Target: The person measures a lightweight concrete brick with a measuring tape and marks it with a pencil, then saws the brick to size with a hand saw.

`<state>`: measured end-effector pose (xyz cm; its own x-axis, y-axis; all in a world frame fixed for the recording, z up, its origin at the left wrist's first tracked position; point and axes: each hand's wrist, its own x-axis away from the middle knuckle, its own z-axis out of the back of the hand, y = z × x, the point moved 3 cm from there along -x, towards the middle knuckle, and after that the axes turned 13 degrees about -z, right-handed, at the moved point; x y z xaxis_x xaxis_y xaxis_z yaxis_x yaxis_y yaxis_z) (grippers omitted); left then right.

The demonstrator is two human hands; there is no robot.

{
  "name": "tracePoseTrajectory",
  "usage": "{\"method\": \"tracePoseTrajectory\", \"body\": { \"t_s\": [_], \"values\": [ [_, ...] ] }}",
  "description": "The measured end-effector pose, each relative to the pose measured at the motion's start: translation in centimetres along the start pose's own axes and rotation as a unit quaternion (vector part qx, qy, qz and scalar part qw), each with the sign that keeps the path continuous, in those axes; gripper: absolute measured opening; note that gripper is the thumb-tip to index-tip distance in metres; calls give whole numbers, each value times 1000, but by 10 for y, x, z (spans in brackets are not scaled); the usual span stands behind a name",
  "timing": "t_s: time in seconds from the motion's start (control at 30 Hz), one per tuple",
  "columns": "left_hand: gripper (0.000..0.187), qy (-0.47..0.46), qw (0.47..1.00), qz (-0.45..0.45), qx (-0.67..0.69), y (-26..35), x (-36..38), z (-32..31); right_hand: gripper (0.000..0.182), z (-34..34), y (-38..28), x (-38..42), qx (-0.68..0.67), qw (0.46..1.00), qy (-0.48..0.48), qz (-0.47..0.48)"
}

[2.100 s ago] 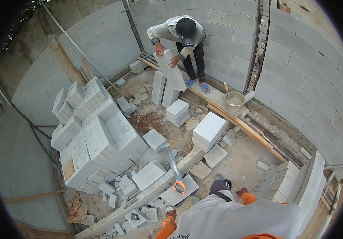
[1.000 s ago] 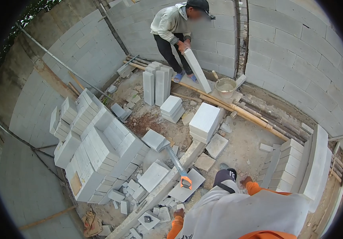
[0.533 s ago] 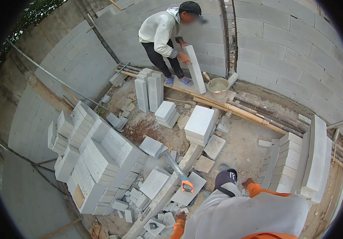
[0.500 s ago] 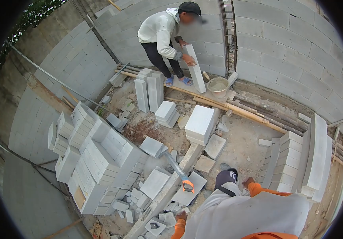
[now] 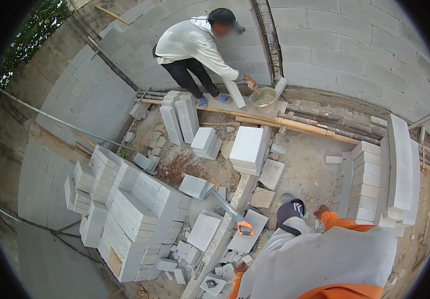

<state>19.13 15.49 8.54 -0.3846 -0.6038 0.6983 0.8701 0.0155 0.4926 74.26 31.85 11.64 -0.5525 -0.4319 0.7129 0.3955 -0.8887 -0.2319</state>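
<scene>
My left hand [image 5: 241, 267] hangs low at my side, small in the picture, with nothing seen in it; its fingers look loosely apart. Near it lie block scraps and a pale block [image 5: 247, 231] bearing a handsaw [image 5: 232, 213] with an orange handle. On the other side, my right hand [image 5: 321, 212] hangs above the dirt beside my knee, fingers loosely apart and empty. The nearest thing to it is a row of stacked grey blocks [image 5: 363, 187].
A co-worker [image 5: 190, 45] bends by the far wall, one hand at a mortar bucket [image 5: 264, 99], beside an upright block [image 5: 234, 93]. Bamboo poles [image 5: 305, 127] cross the ground. A large block stack [image 5: 130, 214] stands left; more blocks [image 5: 247, 149] stand mid-floor.
The co-worker has leaned toward the bucket, one hand moving from the tall block to the bucket's rim area. The block has tilted and lowered. My view has shifted; my hands still hang.
</scene>
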Motion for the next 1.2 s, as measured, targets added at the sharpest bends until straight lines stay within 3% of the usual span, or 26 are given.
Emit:
{"method": "tracePoseTrajectory", "body": {
  "t_s": [0.07, 0.17, 0.23, 0.27, 0.37, 0.47, 0.57, 0.67, 0.7, 0.73, 0.77, 0.9, 0.93, 1.0, 1.07, 1.1, 1.17, 1.2],
  "values": [
    [42, 85, 977, 57, 185, -1, 1, 3, 43, 19, -1, 10, 49, 999, 18, 6],
    [44, 165, 878, 129, 430, -16, 0, 7, 44, 68, -11, 52, -80, 987, -109, -90],
    [46, 188, 839, 149, 488, -25, -5, 10, 35, 69, 5, 39, 5, 998, 12, -66],
    [46, 195, 828, 153, 504, -25, -4, 15, 30, 67, 11, 29, 49, 995, 72, -52],
    [49, 206, 807, 159, 530, -21, -3, 32, 29, 38, 60, -14, 125, 987, 100, -2],
    [53, 208, 791, 163, 552, -14, -5, 48, 37, 43, 80, 18, -144, 981, -49, -123],
    [56, 212, 775, 162, 574, -15, -14, 53, 46, 38, 94, 40, -196, 935, -194, -223],
    [60, 204, 749, 164, 608, -12, -26, 58, 50, 28, 117, 56, 33, 985, -2, -169],
    [61, 198, 745, 167, 614, -9, -29, 59, 49, 23, 124, 58, 40, 987, 8, -155],
    [62, 194, 751, 166, 609, -11, -32, 62, 48, 16, 133, 57, 46, 989, 18, -143],
    [57, 143, 837, 133, 512, -18, -36, 72, 47, 9, 143, 55, 52, 990, 27, -130],
    [38, 291, 831, 164, 445, -7, -37, 72, 51, -53, 212, -40, 145, 986, -47, -62],
    [38, 290, 859, 136, 399, -2, -34, 75, 53, -65, 222, -62, 157, 984, -71, -43],
    [38, 287, 905, 79, 305, 10, -24, 78, 52, -46, 193, -49, 72, 990, -70, -103],
    [37, 326, 792, 158, 491, -10, -22, 50, 51, -17, 156, -24, -8, 985, -65, -161],
    [37, 339, 716, 195, 578, -11, -17, 39, 46, 1, 127, -2, -16, 988, -61, -143],
    [37, 341, 724, 182, 572, -17, -11, 24, 39, 43, 70, 38, -22, 993, -50, -100],
    [41, 316, 729, 188, 577, -16, -2, 22, 47, 35, 61, 14, 7, 998, -16, -60]
  ]
}}
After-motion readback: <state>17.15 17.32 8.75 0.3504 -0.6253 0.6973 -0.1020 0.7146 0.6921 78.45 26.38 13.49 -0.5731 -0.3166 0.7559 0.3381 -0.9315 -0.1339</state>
